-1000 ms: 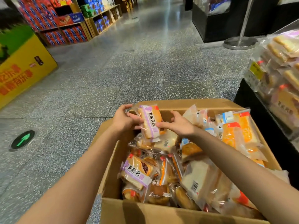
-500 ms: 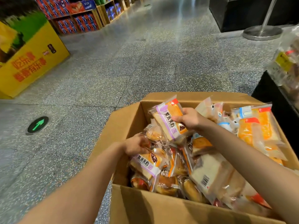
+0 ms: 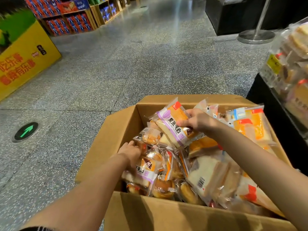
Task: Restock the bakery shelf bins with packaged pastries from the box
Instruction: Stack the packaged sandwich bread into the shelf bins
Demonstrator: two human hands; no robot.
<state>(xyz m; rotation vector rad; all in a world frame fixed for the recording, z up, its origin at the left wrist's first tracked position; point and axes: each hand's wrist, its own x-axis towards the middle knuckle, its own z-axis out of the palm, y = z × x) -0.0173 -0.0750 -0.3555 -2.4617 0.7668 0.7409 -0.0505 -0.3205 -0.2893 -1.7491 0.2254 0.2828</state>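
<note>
An open cardboard box [image 3: 120, 124] in front of me is full of packaged pastries. My right hand [image 3: 198, 121] grips a purple-labelled bread packet [image 3: 171, 127] and holds it tilted just above the pile. My left hand [image 3: 131, 151] reaches down at the box's left side, its fingers on a second purple-labelled packet [image 3: 145, 172] that lies in the pile; the grip itself is partly hidden. Orange-labelled packets [image 3: 251, 125] stand at the box's right. The clear shelf bin [image 3: 290, 64] with pastries is at the right edge.
A black display base [image 3: 266, 104] stands right of the box. A yellow promotional display [image 3: 25, 59] is at the left, and a green arrow marker [image 3: 25, 131] is set in the speckled floor. A metal stanchion base [image 3: 255, 36] and shelves of boxed goods [image 3: 70, 20] lie farther back.
Both hands held the purple packet at first. My left hand let go and dropped into the box's left side onto another packet, while my right hand kept the first one, now tilted.
</note>
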